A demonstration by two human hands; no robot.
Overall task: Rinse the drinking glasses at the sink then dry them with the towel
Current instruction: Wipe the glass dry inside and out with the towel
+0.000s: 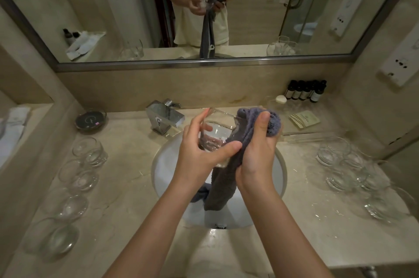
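One drinking glass is tilted above the sink, gripped by the left hand. Her right hand is closed on a grey towel pressed against it. Four clear glasses line the counter's left side; more glasses cluster right.

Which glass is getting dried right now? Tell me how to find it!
Look over the round white sink in the middle of the counter. There the left hand holds one clear glass, and the right hand rubs it with the grey towel. All the other glasses stand on the counter; only this one is held up.
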